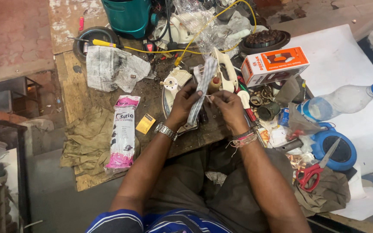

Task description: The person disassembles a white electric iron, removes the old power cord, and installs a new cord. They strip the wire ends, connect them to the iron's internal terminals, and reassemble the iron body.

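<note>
Grey braided cord [201,88] near-upright, top tilted right, both hands gripping.

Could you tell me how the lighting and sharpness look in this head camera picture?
Head view: soft, even light with weak shadows; the white sheet is brightest, nearly washed out; left hand, right hand and the striped cord look fairly sharp; edges bend slightly.

Scissors [314,170] right of hands, packet [123,131] left
</note>
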